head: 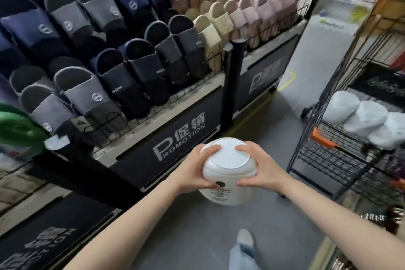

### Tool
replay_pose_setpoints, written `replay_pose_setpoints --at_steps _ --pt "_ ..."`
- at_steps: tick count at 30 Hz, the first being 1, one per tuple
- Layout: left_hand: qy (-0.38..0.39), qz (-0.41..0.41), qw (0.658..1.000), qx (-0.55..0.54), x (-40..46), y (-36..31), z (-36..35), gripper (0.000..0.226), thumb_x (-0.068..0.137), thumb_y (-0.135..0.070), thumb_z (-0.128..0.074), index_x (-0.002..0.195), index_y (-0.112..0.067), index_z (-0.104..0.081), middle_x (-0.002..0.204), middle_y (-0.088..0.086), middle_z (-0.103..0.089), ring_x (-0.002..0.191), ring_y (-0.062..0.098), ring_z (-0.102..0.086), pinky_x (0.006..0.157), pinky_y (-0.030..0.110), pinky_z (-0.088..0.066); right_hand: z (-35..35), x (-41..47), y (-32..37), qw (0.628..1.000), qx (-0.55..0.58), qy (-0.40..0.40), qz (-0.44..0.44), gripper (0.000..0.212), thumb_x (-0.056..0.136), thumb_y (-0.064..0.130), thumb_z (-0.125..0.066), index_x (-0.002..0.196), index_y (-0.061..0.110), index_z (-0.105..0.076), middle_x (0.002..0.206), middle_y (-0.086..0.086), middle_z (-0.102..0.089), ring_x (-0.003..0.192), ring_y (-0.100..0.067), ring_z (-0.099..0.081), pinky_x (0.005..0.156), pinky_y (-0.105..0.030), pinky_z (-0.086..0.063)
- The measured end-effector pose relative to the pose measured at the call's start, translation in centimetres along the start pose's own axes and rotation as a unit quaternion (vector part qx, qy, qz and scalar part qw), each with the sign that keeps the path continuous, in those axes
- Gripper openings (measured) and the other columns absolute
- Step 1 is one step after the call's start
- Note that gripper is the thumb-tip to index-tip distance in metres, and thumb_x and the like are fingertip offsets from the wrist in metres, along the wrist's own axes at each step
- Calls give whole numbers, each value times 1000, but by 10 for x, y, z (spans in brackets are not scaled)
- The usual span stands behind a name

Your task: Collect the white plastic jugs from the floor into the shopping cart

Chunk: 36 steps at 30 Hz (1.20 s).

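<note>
In the head view, both hands held one white plastic jug (229,171) in the air above the grey floor (219,226), in the near middle of the scene. The left hand (192,170) gripped its left side, fingers curled over the upper edge and thumb low against the wall. The right hand (260,169) mirrored it on the right side. The jug's flat round end faced the camera, and a small dark label showed on its near wall.

The step in hand appeared to be the carry: the jug was off the floor and not yet in the shopping cart (328,153). The black wire cart stood to the right, with an orange part on its frame. Three white jugs (366,119) already lay side by side in its basket, toward the far right. The next move would likely call for swinging the held jug rightward, lifting it over the cart's wire rim and setting it down beside the others. No other jugs showed on the floor here.

To the left, a promotion display bin (179,144) held rows of slippers (122,72), dark blue and grey near, beige and pink farther back. A green object (17,127) sat at the left edge. A white panel (315,55) stood far down the aisle. The person's foot (245,239) showed on the floor below.
</note>
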<state>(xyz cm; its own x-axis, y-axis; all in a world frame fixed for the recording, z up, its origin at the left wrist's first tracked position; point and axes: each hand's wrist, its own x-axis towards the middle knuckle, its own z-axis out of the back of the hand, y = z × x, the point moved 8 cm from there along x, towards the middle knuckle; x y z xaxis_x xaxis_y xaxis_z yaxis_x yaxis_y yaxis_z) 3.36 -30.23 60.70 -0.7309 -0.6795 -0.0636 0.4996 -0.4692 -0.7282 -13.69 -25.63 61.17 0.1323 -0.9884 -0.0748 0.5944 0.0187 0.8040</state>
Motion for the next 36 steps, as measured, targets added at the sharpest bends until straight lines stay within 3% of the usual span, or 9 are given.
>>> replay_pose_setpoints --at_steps 7,10,12,14,18,20,24,29,36 --pt "48 -64 997 17 167 -50 -32 96 65 -36 -84 142 -32 -26 135 -2 -28 124 7 -24 103 0 -12 131 26 -89 996 -19 -64 -55 82 46 61 -75 117 57 -35 136 13 -28 125 -1 -31 96 5 -16" --pt "80 -102 991 23 234 -71 -45 98 63 -41 -83 141 -37 -24 134 -2 -30 126 9 -26 108 10 -19 178 31 -123 991 -35 -95 -88 81 46 64 -74 116 62 -33 136 16 -26 126 -1 -31 102 -3 -19" --pt "102 -125 987 24 279 -84 -52 99 63 -43 -83 141 -40 -22 135 -1 -30 127 9 -27 109 17 -23 211 34 -142 986 -37 -118 -115 82 49 57 -80 115 63 -32 139 15 -24 129 -5 -31 106 -14 -22" --pt "117 -155 981 27 323 -98 -59 100 62 -44 -84 141 -40 -22 135 -1 -32 127 10 -27 110 19 -24 241 39 -159 980 -44 -143 -133 83 52 50 -84 116 61 -31 140 15 -23 130 -4 -29 105 -16 -21" --pt "166 -209 963 28 415 -121 -71 102 61 -43 -85 141 -41 -21 132 -2 -31 126 11 -30 110 20 -27 298 53 -199 958 -44 -217 -181 84 43 63 -75 115 66 -31 144 16 -22 133 -5 -26 110 -25 -22" --pt "197 -241 950 30 462 -135 -76 102 61 -43 -85 141 -41 -21 134 -1 -31 127 14 -30 111 26 -29 325 60 -216 943 -37 -261 -206 87 46 60 -80 117 69 -30 148 12 -24 139 -12 -23 114 -37 -24" --pt "257 -291 920 46 546 -165 -83 103 59 -47 -84 139 -45 -20 136 0 -31 127 19 -33 111 36 -33 375 73 -230 911 -11 -332 -246 88 57 36 -89 116 60 -30 141 15 -18 134 0 -12 109 -20 -12" --pt "315 -369 871 73 624 -207 -101 104 59 -45 -85 140 -43 -20 138 1 -30 126 18 -33 110 31 -31 422 79 -258 865 11 -400 -302 93 56 34 -89 120 60 -27 145 13 -16 134 -1 -13 108 -24 -13" --pt "398 -453 793 90 695 -262 -161 103 62 -49 -83 141 -44 -18 137 0 -29 124 16 -32 111 28 -30 468 52 -294 789 45 -502 -352 86 50 37 -90 115 57 -36 127 24 -32 121 -6 -35 106 -32 -30"
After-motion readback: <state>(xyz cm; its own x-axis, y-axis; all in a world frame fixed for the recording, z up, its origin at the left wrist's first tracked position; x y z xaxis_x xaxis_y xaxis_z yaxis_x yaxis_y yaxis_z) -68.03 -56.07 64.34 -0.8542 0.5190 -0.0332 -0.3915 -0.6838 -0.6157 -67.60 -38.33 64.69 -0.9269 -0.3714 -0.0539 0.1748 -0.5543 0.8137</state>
